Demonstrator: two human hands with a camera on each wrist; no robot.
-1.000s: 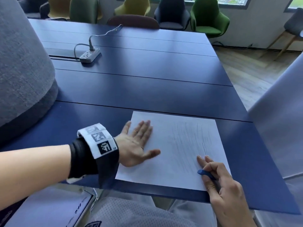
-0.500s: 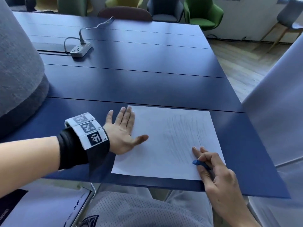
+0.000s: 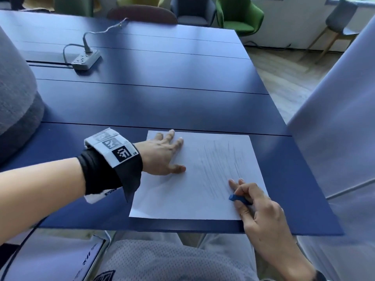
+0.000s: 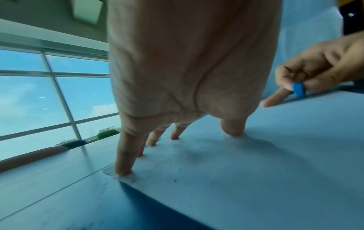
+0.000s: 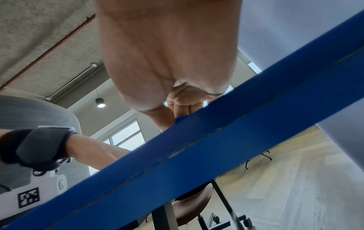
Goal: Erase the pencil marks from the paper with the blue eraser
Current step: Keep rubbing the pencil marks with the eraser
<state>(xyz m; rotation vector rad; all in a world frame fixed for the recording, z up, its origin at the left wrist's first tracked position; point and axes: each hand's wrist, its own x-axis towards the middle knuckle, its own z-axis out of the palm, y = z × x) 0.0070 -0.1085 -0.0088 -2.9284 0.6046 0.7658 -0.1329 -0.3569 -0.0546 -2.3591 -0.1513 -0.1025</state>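
A white sheet of paper [image 3: 188,191] lies on the blue table [image 3: 154,102] near its front edge, with grey pencil strokes [image 3: 221,165] across its right half. My left hand [image 3: 164,155] lies flat on the sheet's upper left part, fingers spread and straight, pressing it down; the left wrist view shows its fingertips [image 4: 123,171] on the paper [image 4: 256,163]. My right hand [image 3: 253,201] pinches the blue eraser [image 3: 235,198] at the sheet's lower right, its tip at the bottom of the strokes. From the left wrist the eraser [image 4: 298,90] shows between thumb and fingers. The right wrist view sees only the table edge [image 5: 197,144].
A grey power strip [image 3: 86,59] with its cable sits at the table's far left. Chairs [image 3: 239,15] line the far side. A grey padded chair back [image 3: 16,94] rises at the left. A pale grey panel [image 3: 341,126] stands at the right, beside the table.
My left hand slid off toward the sheet's left edge, then came back flat onto its upper left part. My right hand stays at the lower right with the eraser pinched.
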